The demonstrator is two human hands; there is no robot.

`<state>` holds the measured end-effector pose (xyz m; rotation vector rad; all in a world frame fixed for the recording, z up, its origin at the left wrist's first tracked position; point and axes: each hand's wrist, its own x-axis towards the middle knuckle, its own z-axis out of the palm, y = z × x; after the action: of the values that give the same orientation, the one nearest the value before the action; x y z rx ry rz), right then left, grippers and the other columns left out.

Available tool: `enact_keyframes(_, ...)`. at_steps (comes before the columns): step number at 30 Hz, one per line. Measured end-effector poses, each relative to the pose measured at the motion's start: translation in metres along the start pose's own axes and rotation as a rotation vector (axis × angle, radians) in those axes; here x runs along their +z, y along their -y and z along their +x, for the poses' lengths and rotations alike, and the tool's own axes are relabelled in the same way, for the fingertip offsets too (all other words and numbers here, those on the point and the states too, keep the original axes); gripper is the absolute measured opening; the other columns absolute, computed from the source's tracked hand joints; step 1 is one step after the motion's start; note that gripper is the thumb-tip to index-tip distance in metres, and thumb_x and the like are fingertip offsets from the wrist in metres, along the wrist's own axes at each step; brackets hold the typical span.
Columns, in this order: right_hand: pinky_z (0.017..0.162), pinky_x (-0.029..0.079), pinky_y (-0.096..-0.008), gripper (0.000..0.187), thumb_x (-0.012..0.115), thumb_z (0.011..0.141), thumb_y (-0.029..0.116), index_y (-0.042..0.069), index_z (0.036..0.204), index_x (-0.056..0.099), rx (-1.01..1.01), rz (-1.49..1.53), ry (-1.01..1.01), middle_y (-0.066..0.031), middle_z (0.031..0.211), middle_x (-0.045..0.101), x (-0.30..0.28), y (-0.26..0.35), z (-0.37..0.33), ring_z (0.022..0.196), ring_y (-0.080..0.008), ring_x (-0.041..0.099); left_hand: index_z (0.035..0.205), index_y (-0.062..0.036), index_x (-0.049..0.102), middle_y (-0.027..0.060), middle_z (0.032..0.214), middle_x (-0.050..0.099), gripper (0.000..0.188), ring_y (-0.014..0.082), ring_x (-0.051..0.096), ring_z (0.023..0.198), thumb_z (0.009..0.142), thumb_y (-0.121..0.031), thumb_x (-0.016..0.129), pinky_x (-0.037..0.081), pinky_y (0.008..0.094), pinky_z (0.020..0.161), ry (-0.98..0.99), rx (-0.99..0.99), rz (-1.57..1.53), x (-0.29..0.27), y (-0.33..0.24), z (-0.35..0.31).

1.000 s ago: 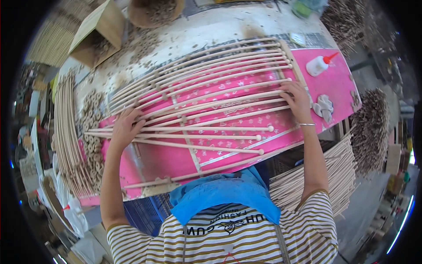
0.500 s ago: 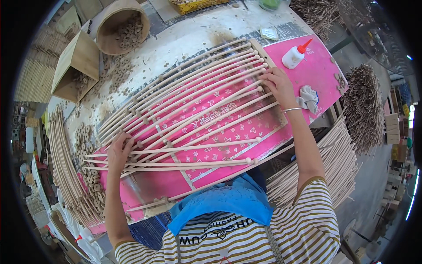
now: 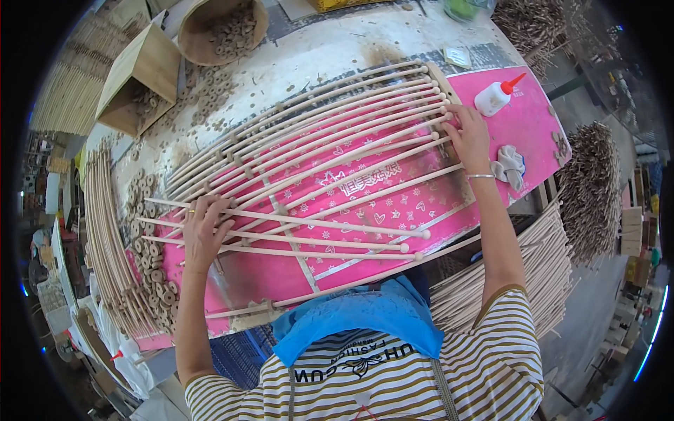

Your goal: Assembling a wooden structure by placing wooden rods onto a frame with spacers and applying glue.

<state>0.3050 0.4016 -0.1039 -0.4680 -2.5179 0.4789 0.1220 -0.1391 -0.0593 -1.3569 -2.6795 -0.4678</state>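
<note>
Long thin wooden sticks [image 3: 351, 133], many with small round knobs at one end, lie side by side across a pink patterned sheet [image 3: 393, 203]. My left hand [image 3: 205, 228] is curled over the left part of several loose knobbed sticks [image 3: 337, 243], which fan out to the right. My right hand [image 3: 469, 133] has its thumb and fingers closed at the knobbed end of a stick in the row, beside a wooden bar [image 3: 441, 77]. Small wooden rings [image 3: 247, 170] sit on some sticks toward their left ends. My fingers partly hide what each hand grips.
A white glue bottle [image 3: 491, 99] with a red nozzle and a crumpled glove [image 3: 509, 168] lie right. Loose wooden rings [image 3: 151, 263] and a stick bundle [image 3: 105, 231] are left. A box [image 3: 140, 77] and a round container [image 3: 184, 31] stand behind. More sticks [image 3: 540, 274] are at lower right.
The view has shifted, moving the scene rightward. The loose sticks under my left hand are spread farther apart at their knobbed ends. My right hand stays by the row's knobs.
</note>
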Motion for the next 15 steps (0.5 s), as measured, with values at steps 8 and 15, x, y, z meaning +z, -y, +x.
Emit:
enact_keyframes(8, 0.09, 0.046, -0.043, 0.019, 0.074, 0.087, 0.014, 0.01, 0.105, 0.072, -0.177, 0.043, 0.047, -0.0068, 0.104, 0.068, 0.006, 0.04, -0.029, 0.098, -0.0306, 0.061, 0.123, -0.0138, 0.067, 0.0072, 0.115, 0.064, 0.043, 0.0317, 0.06, 0.108, 0.081, -0.011, 0.075, 0.046, 0.0453, 0.092, 0.083, -0.019, 0.02, 0.0, 0.005, 0.003)
enact_keyframes(15, 0.086, 0.044, -0.0422, 0.021, 0.073, 0.089, 0.014, 0.013, 0.11, 0.071, -0.045, -0.019, 0.194, -0.0046, 0.091, 0.063, 0.0, 0.037, -0.029, 0.093, -0.0257, 0.061, 0.129, -0.0153, 0.067, 0.0045, 0.11, 0.067, 0.046, 0.0272, 0.059, 0.104, 0.084, -0.018, 0.074, 0.043, 0.0427, 0.094, 0.233, 0.041, 0.127, -0.02, -0.003, -0.013)
